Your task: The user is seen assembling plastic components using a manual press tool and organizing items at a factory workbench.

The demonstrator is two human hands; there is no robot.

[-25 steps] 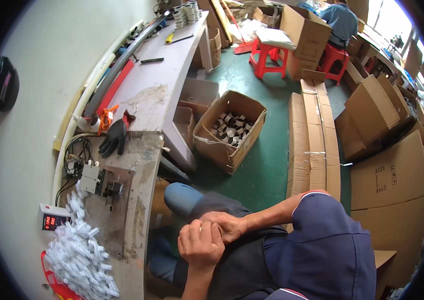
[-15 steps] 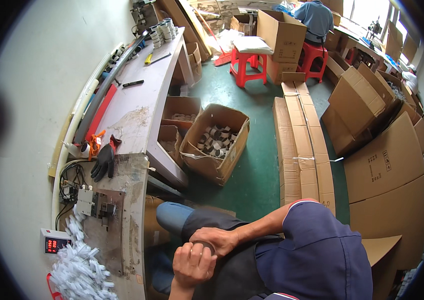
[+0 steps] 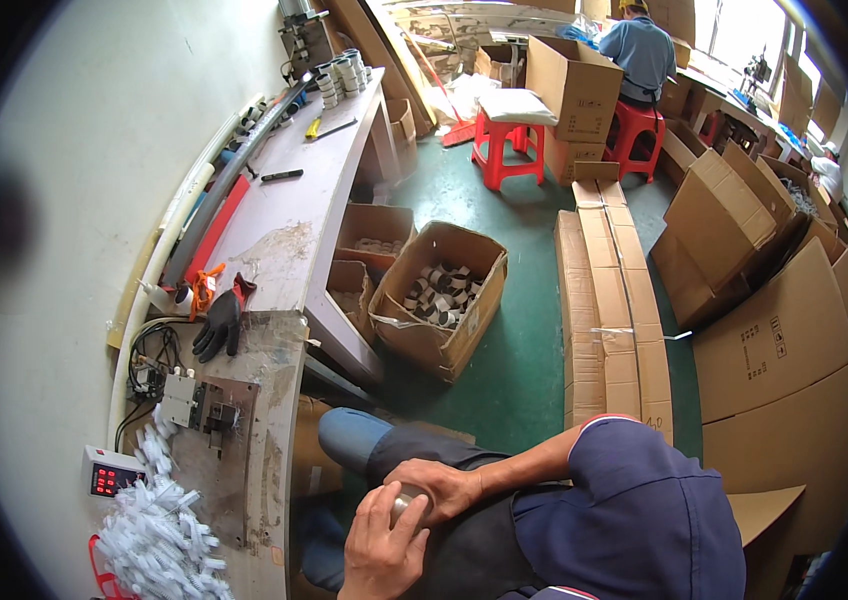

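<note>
Over my lap both hands meet around a small, round, greyish piece with a smooth face turned up; its exact kind is hard to make out. My right hand is curled around its far and right side. The fingers of my left hand press on its near left side, thumb and fingertips on the rim. Most of the piece is hidden by the fingers. To the left, on the bench, sits a small metal fixture on a plate, with a heap of clear plastic pieces beside it.
A digital counter box and a dark glove lie on the bench. Ahead stands an open carton of short ring pieces. Long cartons and leaning cardboard are to the right. A person sits far off.
My left hand's fingers have opened somewhat and shifted, so more of the round piece shows between my hands. The whole view has shifted slightly; the counter's display reads differently.
</note>
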